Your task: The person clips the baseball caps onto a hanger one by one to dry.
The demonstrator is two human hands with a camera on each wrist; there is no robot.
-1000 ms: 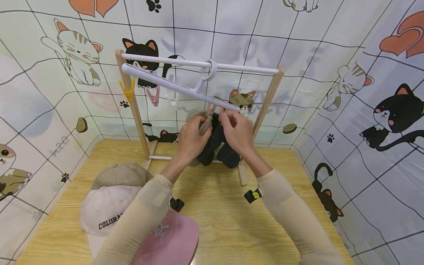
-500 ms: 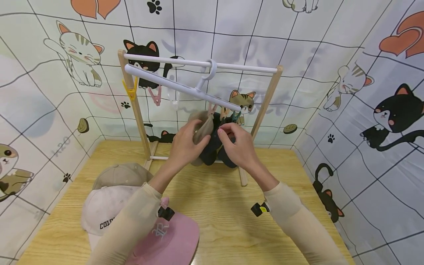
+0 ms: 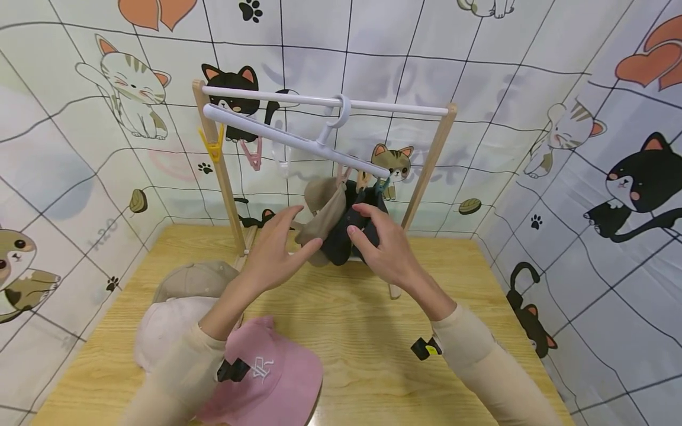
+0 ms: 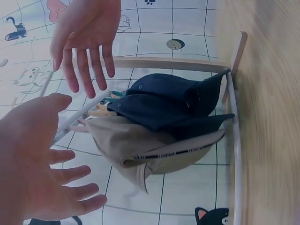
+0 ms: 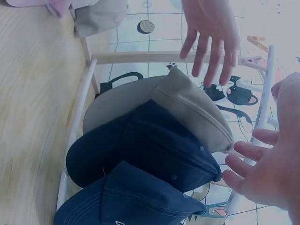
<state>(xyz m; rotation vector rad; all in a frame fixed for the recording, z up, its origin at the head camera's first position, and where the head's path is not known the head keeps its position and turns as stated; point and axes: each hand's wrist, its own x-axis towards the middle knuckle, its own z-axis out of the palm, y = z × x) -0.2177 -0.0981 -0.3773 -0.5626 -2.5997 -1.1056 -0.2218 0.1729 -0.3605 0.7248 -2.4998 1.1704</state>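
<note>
A beige cap (image 3: pixel 329 216) and two dark navy caps hang clipped to the right, lower end of a tilted white hanger (image 3: pixel 277 138). In the right wrist view, one navy cap (image 5: pixel 150 140) lies beside the beige cap and the other navy cap (image 5: pixel 136 194) is nearest that camera. Pink, peach and teal clothespins (image 3: pixel 382 184) hold them. My left hand (image 3: pixel 272 251) is spread, apart from the beige cap. My right hand (image 3: pixel 391 245) is also empty with fingers extended, in front of the navy caps; the left wrist view shows it apart from them.
The hanger hooks over the white rail (image 3: pixel 256 94) of a wooden-legged rack. Yellow (image 3: pixel 213 145), pink (image 3: pixel 253 155) and clear clothespins hang at its left end. On the table (image 3: pixel 373 355) lie pink (image 3: pixel 277 373), pale pink (image 3: pixel 165 331) and beige (image 3: pixel 197 279) caps.
My right hand has let go near the teal clothespin and come down. The left hand has released the beige cap and drawn back left, its fingers spreading.
</note>
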